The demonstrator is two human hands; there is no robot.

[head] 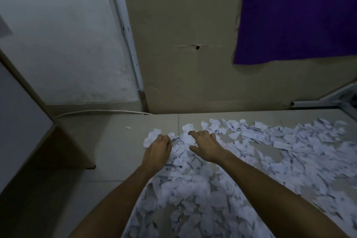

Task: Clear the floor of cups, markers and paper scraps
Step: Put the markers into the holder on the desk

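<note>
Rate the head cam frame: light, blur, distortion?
Head view: dim, bluish, no glare. Paper scraps smear with motion blur toward the lower right; left hand and right hand are fairly sharp. Wide-angle bend tilts the white pipe and wall edges.

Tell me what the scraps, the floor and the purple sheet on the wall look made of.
Scraps: thin white paper, matte, torn and crumpled, with faint blue marks. Floor: probably smooth pale tile, given the straight joint lines. Purple sheet: flat, matte, ragged lower edge; paper or felt, hard to tell in this dim light.
</note>
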